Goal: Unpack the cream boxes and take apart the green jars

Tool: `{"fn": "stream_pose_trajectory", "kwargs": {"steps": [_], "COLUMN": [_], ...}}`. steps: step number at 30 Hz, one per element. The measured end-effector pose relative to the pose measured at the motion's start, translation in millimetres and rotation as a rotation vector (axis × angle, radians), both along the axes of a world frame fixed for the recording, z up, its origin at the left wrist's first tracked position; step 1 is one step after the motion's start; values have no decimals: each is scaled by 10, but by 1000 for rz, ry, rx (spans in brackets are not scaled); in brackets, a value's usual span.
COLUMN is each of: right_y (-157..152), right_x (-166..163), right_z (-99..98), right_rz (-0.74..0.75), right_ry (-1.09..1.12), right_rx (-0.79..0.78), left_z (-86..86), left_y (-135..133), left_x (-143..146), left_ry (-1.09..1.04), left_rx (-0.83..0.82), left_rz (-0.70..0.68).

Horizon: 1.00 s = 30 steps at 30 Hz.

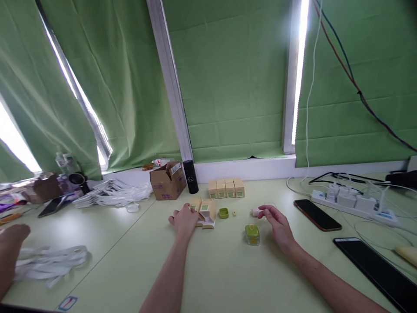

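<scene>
My left hand (184, 221) rests on the pale green table (211, 269), fingers touching a small tan carton (204, 211) that lies opened with its white inner flaps showing. My right hand (276, 224) lies flat and open further right, fingertips next to a small pink object (255, 212). Between my hands stands a green jar with a yellow-green top (252, 234). A green lid (223, 213) and a tiny yellowish piece (234, 213) lie beside the carton. Behind them, several closed tan boxes (226, 188) stand in a row.
A brown cardboard box (167, 180) and a black cylinder (190, 176) stand near the window sill. White bags (112, 193) are piled at left. A phone (317, 214), a dark tablet (378, 268) and a power strip with chargers (352, 202) lie at right. Another person's hand (9, 256) shows at far left.
</scene>
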State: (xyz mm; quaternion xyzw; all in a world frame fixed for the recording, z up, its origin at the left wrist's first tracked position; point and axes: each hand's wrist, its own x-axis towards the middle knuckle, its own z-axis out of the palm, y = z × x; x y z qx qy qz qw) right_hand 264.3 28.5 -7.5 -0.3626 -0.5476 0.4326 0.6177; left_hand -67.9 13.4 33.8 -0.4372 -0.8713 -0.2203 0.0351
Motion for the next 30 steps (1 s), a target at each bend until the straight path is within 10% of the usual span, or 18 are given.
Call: {"fn": "stream_pose_trajectory", "kwargs": {"steps": [9, 17, 30], "right_y": [-4, -12, -11], "right_x": [5, 6, 6], "right_z": [2, 30, 26], "right_rz": [-10, 0, -11], "right_ry": [-10, -7, 0], "right_rx": [8, 14, 12], "left_z": [24, -124, -178], "left_y": [-22, 23, 46], "left_x": [63, 330, 330], "left_ry": [80, 274, 289], "left_rx": [99, 147, 105], "left_rz": [18, -520, -453]}}
